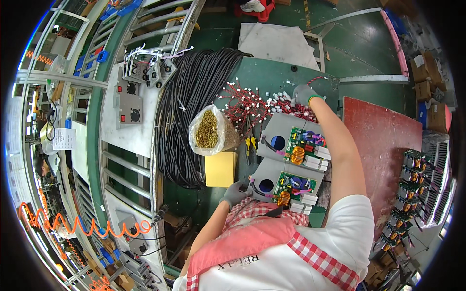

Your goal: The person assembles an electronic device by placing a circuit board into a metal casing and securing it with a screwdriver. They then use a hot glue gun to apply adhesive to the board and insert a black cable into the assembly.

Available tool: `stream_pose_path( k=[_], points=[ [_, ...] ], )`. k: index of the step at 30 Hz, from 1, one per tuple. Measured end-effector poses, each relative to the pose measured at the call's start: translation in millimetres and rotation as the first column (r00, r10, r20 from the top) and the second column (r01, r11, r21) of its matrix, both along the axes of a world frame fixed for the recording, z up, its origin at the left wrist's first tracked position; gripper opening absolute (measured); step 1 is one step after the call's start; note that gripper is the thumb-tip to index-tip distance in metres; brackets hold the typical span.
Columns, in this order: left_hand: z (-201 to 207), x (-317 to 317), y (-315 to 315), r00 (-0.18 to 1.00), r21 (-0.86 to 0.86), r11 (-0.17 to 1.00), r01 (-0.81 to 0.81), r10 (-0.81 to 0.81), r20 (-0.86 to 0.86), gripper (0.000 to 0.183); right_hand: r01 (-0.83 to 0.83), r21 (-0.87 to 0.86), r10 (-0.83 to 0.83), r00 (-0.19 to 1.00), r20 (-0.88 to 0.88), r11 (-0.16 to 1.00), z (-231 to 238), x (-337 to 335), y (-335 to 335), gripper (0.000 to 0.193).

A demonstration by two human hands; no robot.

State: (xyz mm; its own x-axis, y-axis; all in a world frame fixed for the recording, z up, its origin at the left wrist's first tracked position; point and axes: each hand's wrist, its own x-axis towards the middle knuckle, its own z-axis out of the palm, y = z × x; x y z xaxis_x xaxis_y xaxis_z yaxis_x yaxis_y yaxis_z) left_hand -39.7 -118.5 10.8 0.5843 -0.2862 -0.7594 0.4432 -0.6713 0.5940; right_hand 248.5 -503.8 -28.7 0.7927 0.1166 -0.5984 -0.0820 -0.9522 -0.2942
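At the left corner of the nearer grey metal panel [262, 180], my left hand [237, 193], in a grey glove, has its fingers closed on the edge. A green circuit board [294, 186] with a copper coil and white blocks lies on this panel. Just beyond is a second grey panel [276, 127] carrying a similar board [306, 143]. My gloved right hand [303, 94] reaches to the far side, over a pile of red-and-black cables [245, 104] with white connectors. Its fingers are bent round one twisted red-and-black cable [318, 78], whose end sticks out past the glove.
Left of the panels stand an open bag of brass-coloured small parts [208, 131], a yellow pad [220, 169] and yellow-handled pliers [250, 144]. A thick bundle of black cables [177, 116] borders a roller conveyor [128, 162]. A red board [378, 140] lies at right, near stacked circuit boards [405, 194].
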Motion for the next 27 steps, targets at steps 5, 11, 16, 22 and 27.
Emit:
stream_pose_path(
  k=[5, 11, 16, 22, 27],
  points=[
    [-16, -7, 2, 0.992, 0.046, 0.991, 0.127, -0.128, 0.014, 0.046, -0.235, 0.012, 0.218, 0.916, 0.336, 0.972, 33, -1, -4, 0.017],
    [-4, -11, 4, 0.993, 0.127, 0.987, 0.096, -0.104, 0.053, 0.052, 0.026, 0.45, -0.191, 0.926, 0.325, 0.893, 100, -24, 1, 0.01],
    [9, -5, -3, 0.98, 0.056, 0.987, 0.148, -0.154, 0.124, 0.05, 0.174, 0.614, -0.486, 0.783, 0.388, 0.77, 101, -46, 9, 0.011],
    [10, -16, -6, 0.972, 0.115, 0.983, 0.145, -0.164, 0.171, 0.043, 0.298, 0.795, -0.656, 0.737, 0.161, 0.529, 93, -55, 1, 0.01],
    [25, -3, -13, 0.951, 0.143, 0.959, 0.245, -0.266, 0.158, 0.044, 0.303, 0.855, -0.718, 0.687, 0.112, 0.422, 95, -65, -2, 0.012]
  ],
)
